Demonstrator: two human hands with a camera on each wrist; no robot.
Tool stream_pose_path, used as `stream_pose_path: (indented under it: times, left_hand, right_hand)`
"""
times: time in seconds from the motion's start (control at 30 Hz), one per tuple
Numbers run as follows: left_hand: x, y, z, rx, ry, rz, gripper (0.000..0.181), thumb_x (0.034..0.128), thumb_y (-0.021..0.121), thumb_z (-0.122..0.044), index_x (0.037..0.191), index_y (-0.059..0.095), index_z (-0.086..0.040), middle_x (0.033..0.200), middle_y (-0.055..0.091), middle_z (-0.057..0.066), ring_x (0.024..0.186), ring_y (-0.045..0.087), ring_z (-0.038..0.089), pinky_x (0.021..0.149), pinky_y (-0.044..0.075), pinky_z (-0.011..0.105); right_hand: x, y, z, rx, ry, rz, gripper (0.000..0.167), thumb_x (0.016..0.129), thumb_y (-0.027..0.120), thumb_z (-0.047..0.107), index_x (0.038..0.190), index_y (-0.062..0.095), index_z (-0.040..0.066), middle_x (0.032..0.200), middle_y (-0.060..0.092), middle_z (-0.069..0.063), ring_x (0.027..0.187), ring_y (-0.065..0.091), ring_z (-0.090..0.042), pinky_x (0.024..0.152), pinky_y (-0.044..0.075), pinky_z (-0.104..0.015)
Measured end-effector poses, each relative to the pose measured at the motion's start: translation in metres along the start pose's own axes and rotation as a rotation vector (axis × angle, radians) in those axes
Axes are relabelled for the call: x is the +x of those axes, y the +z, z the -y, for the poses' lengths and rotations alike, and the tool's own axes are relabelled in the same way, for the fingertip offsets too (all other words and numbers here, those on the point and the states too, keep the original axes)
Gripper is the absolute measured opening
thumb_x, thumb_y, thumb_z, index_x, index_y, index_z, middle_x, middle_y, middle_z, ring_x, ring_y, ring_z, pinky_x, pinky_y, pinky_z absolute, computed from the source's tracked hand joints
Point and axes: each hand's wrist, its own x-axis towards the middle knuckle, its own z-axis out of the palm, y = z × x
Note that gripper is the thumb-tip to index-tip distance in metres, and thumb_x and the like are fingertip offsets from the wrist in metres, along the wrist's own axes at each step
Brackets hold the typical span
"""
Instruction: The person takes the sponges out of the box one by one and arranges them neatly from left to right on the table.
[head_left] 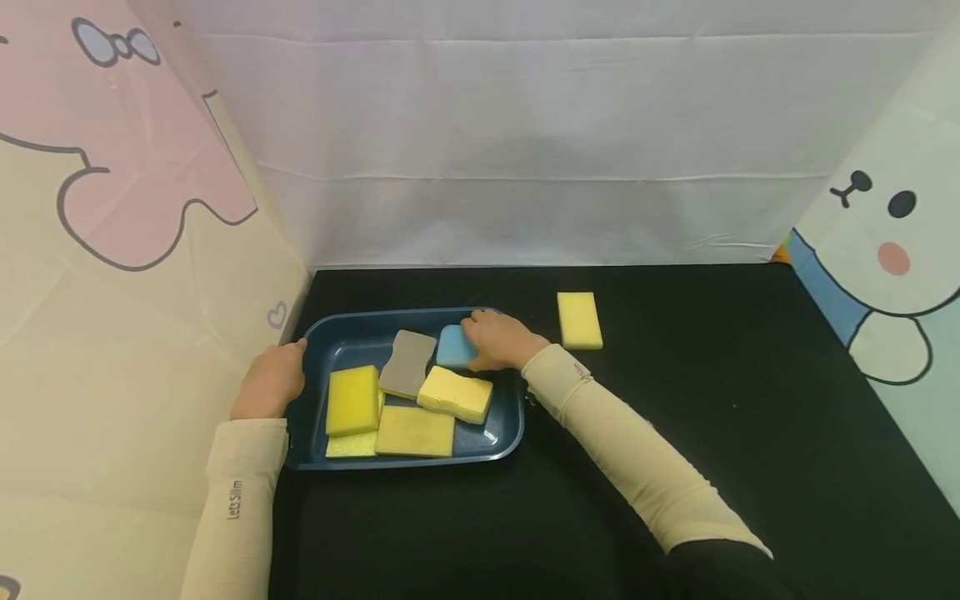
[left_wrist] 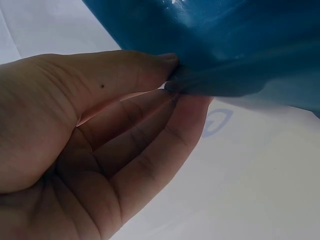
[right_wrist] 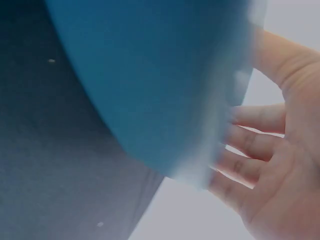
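My left hand point(head_left: 272, 379) pinches the rim of a dark blue tray point(head_left: 318, 342) at its left side; the left wrist view shows thumb and fingers meeting at that edge. Over the tray's back right corner, my right hand point(head_left: 502, 340) grips a light blue sponge point(head_left: 453, 347) between thumb and fingers. Its fingertips are hidden behind the tray wall point(right_wrist: 165, 90) in the right wrist view. Beside that sponge lie a grey sponge point(head_left: 407, 363) and a pale yellow sponge point(head_left: 456, 394). A bright yellow sponge point(head_left: 352, 402) and a dull yellow sponge point(head_left: 415, 432) are nearer the front.
One more pale yellow sponge point(head_left: 580, 321) lies on the black tablecloth point(head_left: 675, 375), right of the tray. A white curtain point(head_left: 525, 150) hangs behind the table. Printed cloths stand along the left and right sides.
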Motion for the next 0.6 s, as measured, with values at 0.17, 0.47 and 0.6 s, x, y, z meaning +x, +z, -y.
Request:
stream_pose_path:
  times: [0.17, 0.47, 0.6]
  left_hand:
    - [-0.001, -0.001, 0.000, 0.003, -0.002, 0.011, 0.054, 0.0925, 0.052, 0.013, 0.144, 0.037, 0.017, 0.138, 0.043, 0.041, 0.100, 0.057, 0.045, 0.094, 0.048, 0.060]
    - [-0.001, -0.001, -0.001, -0.005, -0.005, 0.012, 0.054, 0.0926, 0.054, 0.013, 0.144, 0.036, 0.017, 0.138, 0.043, 0.041, 0.093, 0.056, 0.042, 0.091, 0.050, 0.059]
    - [-0.001, -0.002, 0.000, -0.004, -0.006, 0.014, 0.054, 0.0927, 0.053, 0.013, 0.144, 0.036, 0.016, 0.138, 0.043, 0.041, 0.095, 0.056, 0.043, 0.091, 0.050, 0.058]
  right_hand:
    - [-0.008, -0.018, -0.001, 0.047, -0.017, -0.038, 0.071, 0.087, 0.075, 0.042, 0.141, 0.051, 0.002, 0.131, 0.057, -0.014, 0.111, 0.055, -0.025, 0.096, 0.050, -0.038]
    - [-0.025, -0.042, -0.009, 0.117, -0.014, -0.062, 0.074, 0.087, 0.076, 0.038, 0.145, 0.047, 0.002, 0.136, 0.054, -0.015, 0.115, 0.052, -0.027, 0.098, 0.049, -0.040]
    - [-0.031, -0.047, -0.020, 0.138, -0.001, -0.053, 0.075, 0.087, 0.077, 0.035, 0.147, 0.045, 0.003, 0.140, 0.051, -0.016, 0.119, 0.051, -0.029, 0.100, 0.047, -0.041]
